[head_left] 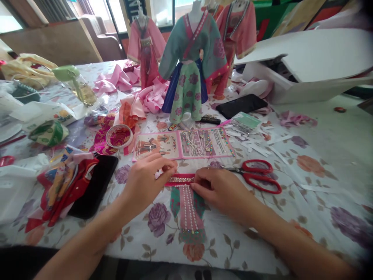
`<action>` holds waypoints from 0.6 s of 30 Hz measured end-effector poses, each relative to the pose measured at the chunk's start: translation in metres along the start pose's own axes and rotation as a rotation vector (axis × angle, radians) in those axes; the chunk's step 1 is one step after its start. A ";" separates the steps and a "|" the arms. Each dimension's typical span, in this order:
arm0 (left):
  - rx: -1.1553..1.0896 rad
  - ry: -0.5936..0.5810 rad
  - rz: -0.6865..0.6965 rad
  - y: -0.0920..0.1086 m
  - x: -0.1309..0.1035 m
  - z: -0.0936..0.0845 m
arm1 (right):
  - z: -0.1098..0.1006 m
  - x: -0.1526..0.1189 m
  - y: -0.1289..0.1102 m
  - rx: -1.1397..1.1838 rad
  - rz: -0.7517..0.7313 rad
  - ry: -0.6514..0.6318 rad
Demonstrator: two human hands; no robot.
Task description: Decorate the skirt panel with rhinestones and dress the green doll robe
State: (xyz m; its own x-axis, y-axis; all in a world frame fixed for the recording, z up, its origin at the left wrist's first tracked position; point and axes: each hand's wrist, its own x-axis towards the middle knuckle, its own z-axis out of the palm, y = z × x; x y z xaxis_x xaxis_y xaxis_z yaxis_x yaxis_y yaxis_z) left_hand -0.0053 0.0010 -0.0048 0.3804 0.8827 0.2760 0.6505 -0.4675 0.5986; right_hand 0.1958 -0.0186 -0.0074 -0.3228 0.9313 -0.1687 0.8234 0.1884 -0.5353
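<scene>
A small doll-sized waist piece lies on the tablecloth: a red band (180, 179) with a strip of gold rhinestones, and below it a pink and green hanging panel (190, 217) with several strings of white beads. My left hand (147, 177) hovers at the band's left end, thumb and fingertips pinched together; anything between them is too small to make out. My right hand (218, 188) grips the band's right end between thumb and fingers. Just beyond lies an open pink-edged card (179, 144) with beads and gems on it. Red-handled scissors (260, 177) rest beside my right hand.
Dolls' robes on stands rise at the back, a teal and green one (189, 66) foremost. A tape roll (119, 136), a black phone (94, 186) and fabric scraps (68, 181) lie left. Another dark phone (241, 105), paper strips (256, 146) and a white box (305, 89) stand right.
</scene>
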 end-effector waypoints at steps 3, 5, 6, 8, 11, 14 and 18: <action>-0.014 -0.106 0.063 -0.001 0.002 0.002 | -0.001 0.000 -0.001 0.016 0.005 -0.001; -0.054 -0.203 0.039 -0.002 0.002 0.006 | -0.002 -0.001 -0.001 0.021 0.007 -0.002; -0.066 -0.234 0.025 -0.003 0.001 0.008 | -0.002 -0.001 -0.001 0.022 0.005 -0.002; -0.076 -0.273 0.008 -0.003 0.000 0.010 | -0.002 -0.001 -0.001 0.026 -0.002 -0.001; -0.088 -0.286 0.010 -0.004 0.001 0.010 | -0.002 -0.001 0.000 0.029 -0.001 0.004; -0.099 -0.292 0.025 -0.004 0.002 0.009 | -0.001 -0.002 0.000 0.024 0.001 0.006; -0.139 -0.333 0.019 -0.005 0.004 0.006 | -0.001 -0.002 0.000 0.007 -0.007 0.002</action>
State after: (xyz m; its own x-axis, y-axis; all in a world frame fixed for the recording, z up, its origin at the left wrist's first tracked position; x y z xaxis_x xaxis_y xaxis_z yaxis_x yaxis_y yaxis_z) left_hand -0.0029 0.0064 -0.0111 0.5997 0.7992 0.0411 0.5547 -0.4521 0.6985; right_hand 0.1970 -0.0200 -0.0067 -0.3279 0.9306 -0.1630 0.8175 0.1930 -0.5427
